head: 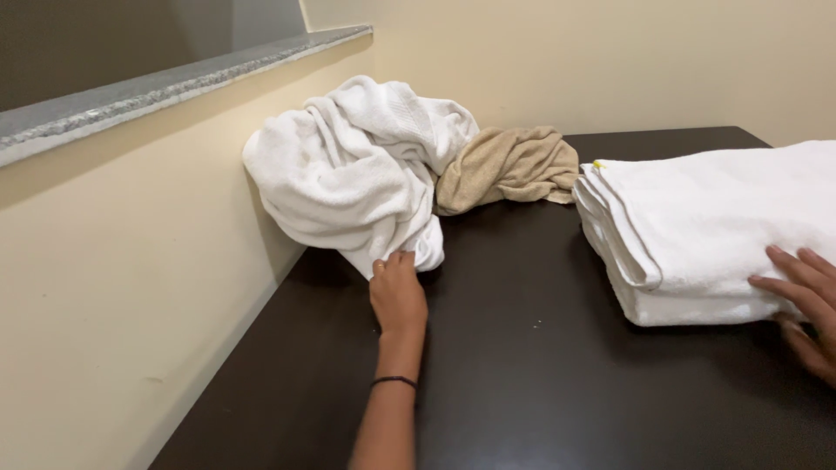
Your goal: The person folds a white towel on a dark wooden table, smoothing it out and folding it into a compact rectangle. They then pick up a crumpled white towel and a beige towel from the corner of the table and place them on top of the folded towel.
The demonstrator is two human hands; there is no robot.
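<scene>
Dark desk (522, 374) nearest me, wide bare stretch between my two hands, plenty of room to move. Its left edge runs along the cream wall (113, 287), far edge meets the back wall; grey ledge (174, 83) above left. My left hand (398, 294) is stretched forward, forearm straight, black band at wrist, fingers (392, 261) closed on the lower edge of the crumpled white towel (348, 165), which is heaped in the far-left corner against the wall. Tan towel (509, 165) bunched just beside it. My right hand (805, 305) rests flat, fingers spread, on the near edge of the folded white towel stack (714, 218) at right, partly out of frame.
</scene>
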